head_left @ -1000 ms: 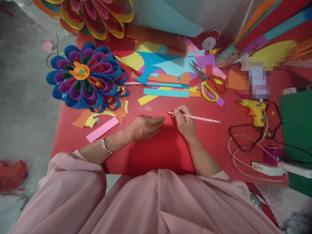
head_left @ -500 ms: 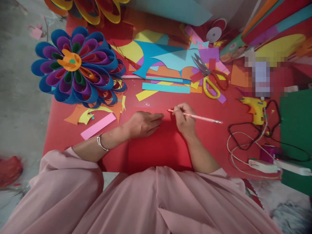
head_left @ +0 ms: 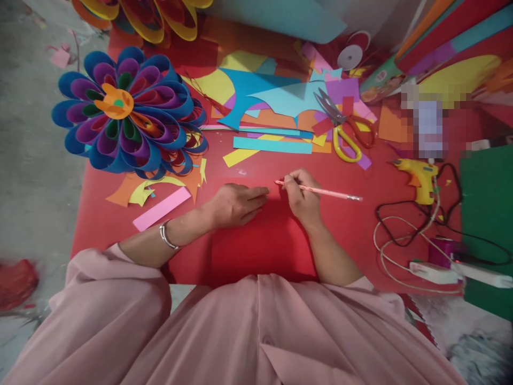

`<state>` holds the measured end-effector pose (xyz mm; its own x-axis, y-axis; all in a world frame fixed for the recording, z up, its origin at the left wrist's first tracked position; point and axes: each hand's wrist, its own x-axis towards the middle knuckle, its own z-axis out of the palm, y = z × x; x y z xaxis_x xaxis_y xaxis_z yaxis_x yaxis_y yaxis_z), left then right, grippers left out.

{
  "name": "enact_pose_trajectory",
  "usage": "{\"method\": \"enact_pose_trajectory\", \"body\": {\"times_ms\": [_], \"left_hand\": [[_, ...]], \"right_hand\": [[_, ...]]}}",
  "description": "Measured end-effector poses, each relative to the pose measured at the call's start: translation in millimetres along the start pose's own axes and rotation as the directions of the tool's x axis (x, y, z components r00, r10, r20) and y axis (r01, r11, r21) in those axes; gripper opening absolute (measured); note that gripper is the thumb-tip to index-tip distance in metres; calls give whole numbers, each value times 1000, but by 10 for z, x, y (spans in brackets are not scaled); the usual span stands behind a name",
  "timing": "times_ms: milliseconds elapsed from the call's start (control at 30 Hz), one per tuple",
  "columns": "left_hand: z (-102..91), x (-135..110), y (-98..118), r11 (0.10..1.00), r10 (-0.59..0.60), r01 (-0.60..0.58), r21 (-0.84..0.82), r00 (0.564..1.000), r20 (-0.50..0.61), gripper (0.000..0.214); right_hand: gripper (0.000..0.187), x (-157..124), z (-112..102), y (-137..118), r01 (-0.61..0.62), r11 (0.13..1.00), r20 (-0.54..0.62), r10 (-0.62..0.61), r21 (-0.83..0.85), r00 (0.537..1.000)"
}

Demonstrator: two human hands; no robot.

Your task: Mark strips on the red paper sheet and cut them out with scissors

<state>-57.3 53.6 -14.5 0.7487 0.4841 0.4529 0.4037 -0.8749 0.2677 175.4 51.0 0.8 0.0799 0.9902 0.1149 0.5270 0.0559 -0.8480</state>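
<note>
A red sheet of paper [head_left: 260,251] lies on the red table in front of my body. My left hand [head_left: 238,206] rests flat on the sheet's upper part, fingers stretched out to the right. Between thumb and fingers of my right hand [head_left: 302,195] is a pink pencil [head_left: 331,193], its tip pointing left near my left fingertips. Whether the tip touches the paper I cannot tell. Beyond my hands lie a light blue paper strip [head_left: 272,145] and a yellow strip [head_left: 242,155]. Scissors with yellow and orange handles [head_left: 347,144] lie half open behind my right hand.
At the left stands a paper-loop flower [head_left: 118,101], with a pink strip [head_left: 161,208] nearer me. Paper scraps [head_left: 276,91] cover the back. On the right are a yellow glue gun [head_left: 422,179], tangled cables, a white power strip [head_left: 435,272] and a green sheet [head_left: 487,214].
The pencil's eraser end has shifted slightly left, with a very small movement of my right hand. My left hand and the red sheet stay where they were.
</note>
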Motion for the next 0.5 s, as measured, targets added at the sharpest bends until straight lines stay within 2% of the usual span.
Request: {"method": "enact_pose_trajectory", "body": {"times_ms": [233, 500], "left_hand": [[7, 2, 0, 1000, -11, 10, 29, 998, 57, 30], [6, 11, 4, 1000, -5, 5, 13, 1000, 20, 29]], "right_hand": [[28, -3, -7, -2, -15, 1000, 4, 16, -17, 1000], [29, -1, -13, -9, 1, 1000, 5, -1, -17, 1000]]}}
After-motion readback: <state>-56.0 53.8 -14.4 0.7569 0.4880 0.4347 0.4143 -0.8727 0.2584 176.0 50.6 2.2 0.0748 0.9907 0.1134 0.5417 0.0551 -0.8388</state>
